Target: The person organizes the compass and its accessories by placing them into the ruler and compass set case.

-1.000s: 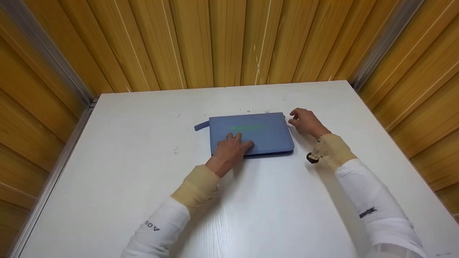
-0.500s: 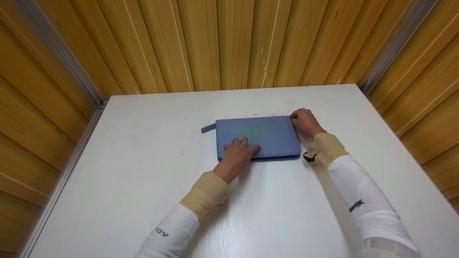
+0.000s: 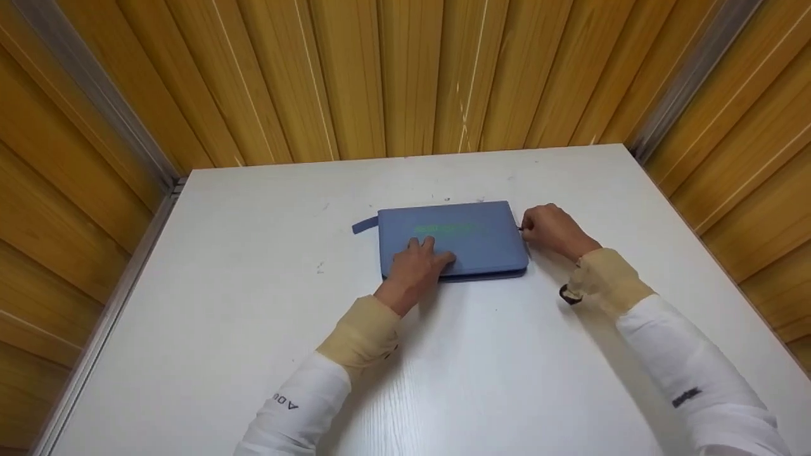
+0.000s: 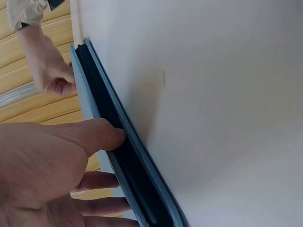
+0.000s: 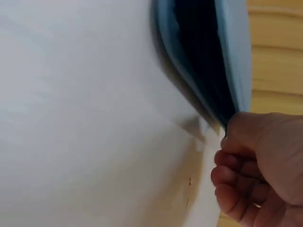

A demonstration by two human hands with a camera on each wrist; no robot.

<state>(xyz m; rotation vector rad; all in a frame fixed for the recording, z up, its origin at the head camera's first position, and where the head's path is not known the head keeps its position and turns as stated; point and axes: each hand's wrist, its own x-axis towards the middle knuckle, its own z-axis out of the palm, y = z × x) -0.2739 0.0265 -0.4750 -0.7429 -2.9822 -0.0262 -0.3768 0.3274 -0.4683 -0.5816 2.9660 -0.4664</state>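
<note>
A blue zip case with green print on its cover lies flat on the white table. My left hand rests on the cover near the front edge, its fingers extended and spread. In the left wrist view the zip along the front edge gapes, showing a dark inside, with my left thumb by the gap. At the right edge my right hand pinches the small dark zipper pull. The right wrist view shows the gap narrowing towards the pinching thumb and finger, which mostly hide the pull.
A short blue strap sticks out from the case's left side. The white table has a few small dark marks. Yellow wood-patterned panels stand behind it and on both sides.
My right hand has come to the case's far right corner, taken hold of the zipper pull and moved along the right edge towards me. My left hand stays on the cover.
</note>
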